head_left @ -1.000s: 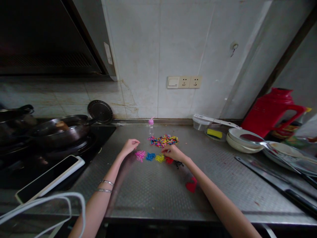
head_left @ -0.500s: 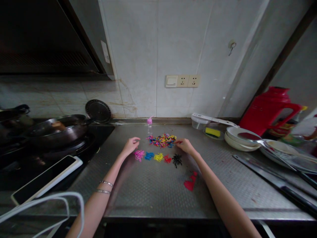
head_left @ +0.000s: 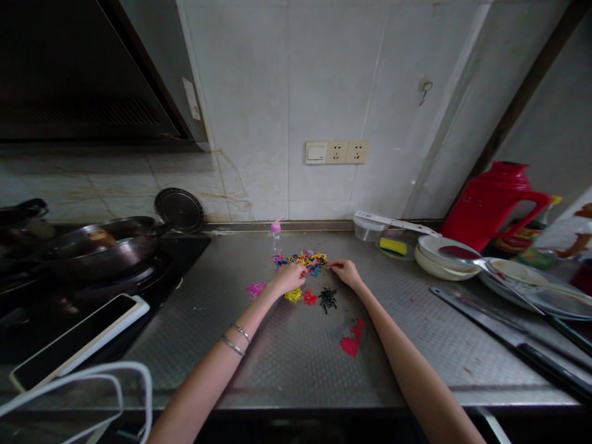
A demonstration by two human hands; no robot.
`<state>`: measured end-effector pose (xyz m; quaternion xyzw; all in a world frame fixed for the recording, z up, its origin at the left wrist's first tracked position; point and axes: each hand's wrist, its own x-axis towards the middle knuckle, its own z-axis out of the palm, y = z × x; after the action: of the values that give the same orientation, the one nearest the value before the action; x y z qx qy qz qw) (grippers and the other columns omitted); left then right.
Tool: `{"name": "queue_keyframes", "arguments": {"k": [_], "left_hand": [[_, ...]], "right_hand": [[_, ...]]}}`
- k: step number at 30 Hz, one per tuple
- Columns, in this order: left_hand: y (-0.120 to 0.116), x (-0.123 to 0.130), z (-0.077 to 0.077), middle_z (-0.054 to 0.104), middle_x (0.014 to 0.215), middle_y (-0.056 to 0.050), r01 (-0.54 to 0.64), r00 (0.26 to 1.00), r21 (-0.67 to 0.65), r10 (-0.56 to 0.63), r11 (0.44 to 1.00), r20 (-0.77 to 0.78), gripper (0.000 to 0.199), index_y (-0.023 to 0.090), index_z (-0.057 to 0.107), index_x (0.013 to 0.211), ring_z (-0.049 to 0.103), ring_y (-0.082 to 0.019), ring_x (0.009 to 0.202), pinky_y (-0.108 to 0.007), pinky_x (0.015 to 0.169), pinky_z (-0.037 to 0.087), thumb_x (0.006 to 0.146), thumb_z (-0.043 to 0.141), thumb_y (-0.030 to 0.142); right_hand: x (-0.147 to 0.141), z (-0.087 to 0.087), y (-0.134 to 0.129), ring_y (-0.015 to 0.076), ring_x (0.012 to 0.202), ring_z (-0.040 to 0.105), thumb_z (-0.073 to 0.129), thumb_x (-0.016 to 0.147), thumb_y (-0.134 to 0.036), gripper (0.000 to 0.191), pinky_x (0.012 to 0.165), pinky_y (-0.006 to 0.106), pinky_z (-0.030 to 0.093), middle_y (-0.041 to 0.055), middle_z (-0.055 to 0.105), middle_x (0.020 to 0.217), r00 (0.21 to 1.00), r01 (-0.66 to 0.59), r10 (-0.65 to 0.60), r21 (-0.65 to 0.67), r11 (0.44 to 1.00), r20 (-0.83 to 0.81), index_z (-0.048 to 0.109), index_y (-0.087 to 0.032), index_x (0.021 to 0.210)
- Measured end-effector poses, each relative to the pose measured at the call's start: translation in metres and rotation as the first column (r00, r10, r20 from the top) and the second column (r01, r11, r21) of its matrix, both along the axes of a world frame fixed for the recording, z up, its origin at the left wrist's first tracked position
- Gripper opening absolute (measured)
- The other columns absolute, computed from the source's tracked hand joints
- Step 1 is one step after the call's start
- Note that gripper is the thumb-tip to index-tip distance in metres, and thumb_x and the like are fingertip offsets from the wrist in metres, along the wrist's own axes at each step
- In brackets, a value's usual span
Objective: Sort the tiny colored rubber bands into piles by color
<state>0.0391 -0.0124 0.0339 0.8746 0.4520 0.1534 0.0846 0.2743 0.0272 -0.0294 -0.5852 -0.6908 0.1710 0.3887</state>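
Note:
A mixed pile of small coloured rubber bands (head_left: 308, 260) lies on the metal counter. My left hand (head_left: 290, 279) reaches over the pile's front edge with its fingers pinched; what is between them is hidden. At the pile's right end, my right hand (head_left: 346, 272) has its thumb and fingertips together, their contents too small to make out. In front sits a row of single-colour heaps: pink bands (head_left: 256, 290), yellow bands (head_left: 293, 295), red bands (head_left: 309, 297) and black bands (head_left: 328, 300). My left hand covers the place of the blue heap.
A small clear bottle with a pink top (head_left: 276, 227) stands behind the pile. Red scraps (head_left: 352, 340) lie nearer me. To the right are a yellow sponge (head_left: 393, 246), bowls (head_left: 446, 262), a knife (head_left: 490, 320) and a red thermos (head_left: 485, 206); leftwards, a pan (head_left: 111, 246) and a phone (head_left: 81, 339).
My left hand has swung right from beside the pink heap to the front of the mixed pile, covering the blue heap. My right hand stays by the pile's right end. The view has shifted slightly.

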Motion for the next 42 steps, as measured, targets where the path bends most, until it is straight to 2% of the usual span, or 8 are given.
{"name": "queue_keyframes", "arguments": {"k": [5,11,18,23,27,31,37,42], "left_hand": [[0.007,0.022,0.002,0.065,0.080,-0.008,0.050,0.995,-0.004,-0.050,0.999,-0.083,0.026,0.019,0.062,0.094,0.060,-0.020,0.076,-0.025,0.065,0.041,0.070,0.052,0.019],[0.012,0.040,-0.004,0.064,0.085,-0.013,-0.003,0.986,0.072,0.015,0.997,-0.164,0.023,0.015,0.062,0.092,0.059,-0.023,0.086,-0.032,0.076,0.042,0.074,0.048,0.016],[0.019,0.044,-0.011,0.065,0.080,-0.014,-0.001,0.987,0.100,0.017,0.995,-0.159,0.021,0.013,0.065,0.082,0.060,-0.022,0.079,-0.031,0.074,0.043,0.076,0.045,0.016],[0.024,0.040,-0.007,0.066,0.074,-0.011,-0.014,0.998,0.054,0.018,0.998,-0.065,0.020,0.014,0.066,0.073,0.059,-0.018,0.070,-0.026,0.066,0.041,0.074,0.047,0.017],[0.029,0.022,0.003,0.065,0.068,-0.008,0.038,0.995,-0.058,-0.032,0.998,0.095,0.020,0.012,0.067,0.071,0.056,-0.014,0.060,-0.022,0.059,0.038,0.070,0.047,0.018],[0.030,-0.015,0.011,0.064,0.064,-0.005,0.104,0.971,-0.209,-0.054,0.972,0.232,0.021,0.010,0.068,0.069,0.052,-0.012,0.056,-0.020,0.054,0.036,0.067,0.050,0.022],[0.022,-0.072,0.009,0.061,0.056,-0.002,0.147,0.968,-0.409,-0.046,0.901,0.245,0.017,0.010,0.067,0.065,0.048,-0.010,0.050,-0.019,0.050,0.034,0.061,0.054,0.020],[0.010,-0.078,0.002,0.057,0.052,0.000,0.117,0.969,-0.488,0.009,0.865,0.247,0.018,0.011,0.067,0.069,0.045,-0.009,0.046,-0.018,0.046,0.030,0.060,0.056,0.022]], "right_hand": [[-0.002,-0.001,0.001,0.0172,0.073,0.062,0.046,0.065,-0.018,0.026,0.069,0.024,0.046,0.0035,0.069,0.078,0.999,0.029,-0.029,-0.001,1.000,0.023,0.069,-0.018,0.078],[-0.004,0.002,-0.002,0.0169,0.073,0.062,0.047,0.066,-0.020,0.025,0.069,0.023,0.046,0.0036,0.069,0.079,0.999,0.033,-0.034,0.011,0.999,0.015,0.069,-0.019,0.077],[-0.005,0.003,-0.004,0.0160,0.071,0.062,0.046,0.065,-0.019,0.026,0.069,0.022,0.045,0.0038,0.069,0.078,0.999,0.035,-0.035,0.024,0.999,-0.003,0.069,-0.017,0.077],[-0.005,0.004,-0.003,0.0167,0.072,0.062,0.047,0.066,-0.020,0.025,0.068,0.023,0.045,0.0029,0.069,0.077,0.999,0.041,-0.041,0.017,0.999,0.017,0.070,-0.019,0.076],[-0.004,0.003,-0.002,0.0168,0.072,0.062,0.046,0.066,-0.020,0.026,0.067,0.023,0.045,0.0025,0.069,0.078,0.998,0.050,-0.050,0.013,0.999,0.036,0.069,-0.020,0.077],[-0.004,0.002,-0.001,0.0165,0.071,0.061,0.047,0.066,-0.020,0.026,0.067,0.023,0.045,0.0025,0.069,0.077,0.997,0.058,-0.058,0.004,0.998,0.047,0.070,-0.020,0.077],[-0.005,0.003,-0.001,0.0160,0.072,0.062,0.047,0.066,-0.021,0.025,0.067,0.022,0.044,0.0023,0.069,0.079,0.997,0.056,-0.055,-0.015,0.998,0.047,0.069,-0.020,0.077],[-0.006,0.005,-0.001,0.0172,0.072,0.061,0.047,0.066,-0.022,0.025,0.066,0.023,0.044,0.0025,0.068,0.076,0.989,0.109,-0.105,-0.033,0.994,0.099,0.070,-0.021,0.077]]}}
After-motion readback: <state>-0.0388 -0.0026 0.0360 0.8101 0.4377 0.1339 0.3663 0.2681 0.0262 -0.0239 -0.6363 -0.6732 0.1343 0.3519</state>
